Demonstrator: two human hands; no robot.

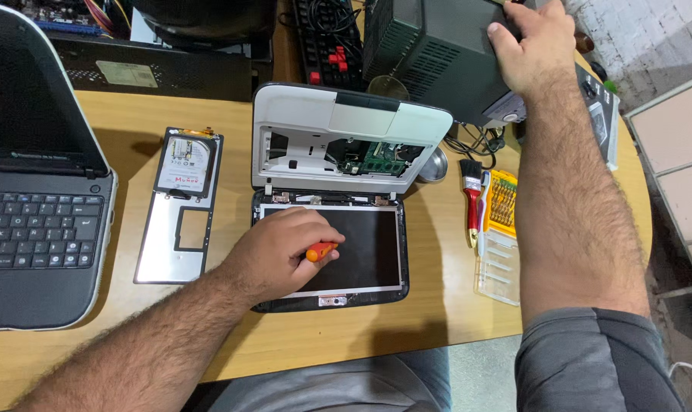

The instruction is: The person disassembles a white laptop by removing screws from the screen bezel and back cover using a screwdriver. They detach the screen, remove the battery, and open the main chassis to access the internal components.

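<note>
Head camera, looking down at a light wooden desk (346, 336). In the centre lies a small white and black laptop (338, 191), opened flat and turned over, its white base shell (338, 126) partly stripped so a green circuit board (376, 158) shows through a gap. Its dark screen panel (361, 252) faces up, nearest me.

My left hand (281, 255) rests on that screen panel, fingers curled closed around an orange-handled screwdriver (320, 250); only the handle end shows, and I cannot tell where the tip sits. My right hand (533, 46) reaches far forward and clasps the top corner of a black boxy metal unit with vent slots (430, 57), thumb over its edge, fingers wrapped behind and out of sight.

Left of the opened laptop lies a grey metal cover plate (176, 229) with a silver hard drive (187, 162) on its upper end. Further left sits a second, dark laptop with a keyboard (37, 229). To the right are a red-handled brush with black bristles (473, 194) and a clear plastic case of yellow-seated screwdriver bits (501, 229). A black keyboard with red keys (327, 42) lies behind.

As I judge it, working well here means keeping the driver's weight off the bare screen, holding it low and steady, and shifting the black unit slowly so it clears the cables (475, 141) under it.
</note>
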